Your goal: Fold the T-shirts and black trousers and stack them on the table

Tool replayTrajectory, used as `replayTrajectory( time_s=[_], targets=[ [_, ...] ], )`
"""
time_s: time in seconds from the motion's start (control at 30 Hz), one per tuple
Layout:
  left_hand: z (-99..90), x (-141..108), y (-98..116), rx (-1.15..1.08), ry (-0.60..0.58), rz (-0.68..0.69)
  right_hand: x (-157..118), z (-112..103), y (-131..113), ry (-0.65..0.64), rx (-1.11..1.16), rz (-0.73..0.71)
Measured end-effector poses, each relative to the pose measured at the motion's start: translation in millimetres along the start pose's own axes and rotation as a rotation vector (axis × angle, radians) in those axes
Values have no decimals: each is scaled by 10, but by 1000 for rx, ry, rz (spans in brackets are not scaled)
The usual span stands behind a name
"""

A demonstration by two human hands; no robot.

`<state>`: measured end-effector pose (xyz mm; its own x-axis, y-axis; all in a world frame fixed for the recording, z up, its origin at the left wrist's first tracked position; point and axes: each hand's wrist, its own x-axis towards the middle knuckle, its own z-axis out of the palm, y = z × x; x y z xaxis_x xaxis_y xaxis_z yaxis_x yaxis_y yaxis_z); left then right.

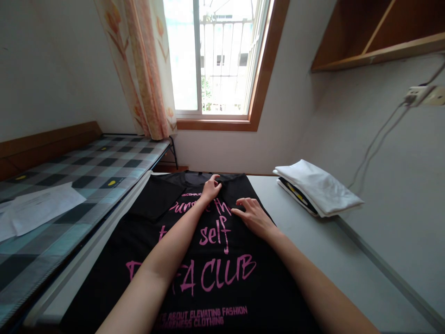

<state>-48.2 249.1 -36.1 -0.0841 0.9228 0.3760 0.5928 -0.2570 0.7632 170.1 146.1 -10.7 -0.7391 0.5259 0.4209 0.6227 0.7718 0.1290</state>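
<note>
A black T-shirt with pink lettering lies spread face up on a white tabletop, its collar at the far end. Its left sleeve is folded inward over the chest. My left hand reaches to the upper chest just below the collar, with bent thumb and forefinger closed on the black fabric at the right sleeve's inner end. Lower and to the right, my right hand rests on the shirt's right side, fingers curved and apart from the thumb. My forearms cover part of the lettering.
White folded fabric, with something black and yellow inside, sits at the table's right against the wall. A bed with a checked mattress and white papers stands left. Behind are a curtain and window.
</note>
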Motion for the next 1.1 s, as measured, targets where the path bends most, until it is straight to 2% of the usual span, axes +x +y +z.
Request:
replayTrajectory(
  time_s=[0.1,0.37,0.53,0.67,0.73,0.9,0.97,1.1],
  targets=[
    [2,-26,8,43,-8,32,15,-4,-48,-16,-36,-7],
    [-34,18,-3,11,-5,-54,38,-101,-131,0,-112,151],
    [-15,23,-23,-20,0,-21,27,-115,-120,-2,-142,215],
    [-40,23,-51,39,28,-14,33,-147,-134,21,-141,254],
    [-62,16,-51,95,49,-55,44,-147,-150,31,-127,232],
    [-107,-19,-6,237,38,-105,63,-73,-169,7,-17,19],
    [-122,-31,12,275,32,-121,62,-52,-168,5,-2,7],
    [-155,-38,22,317,38,-171,60,-66,-174,33,-11,69]
  ],
)
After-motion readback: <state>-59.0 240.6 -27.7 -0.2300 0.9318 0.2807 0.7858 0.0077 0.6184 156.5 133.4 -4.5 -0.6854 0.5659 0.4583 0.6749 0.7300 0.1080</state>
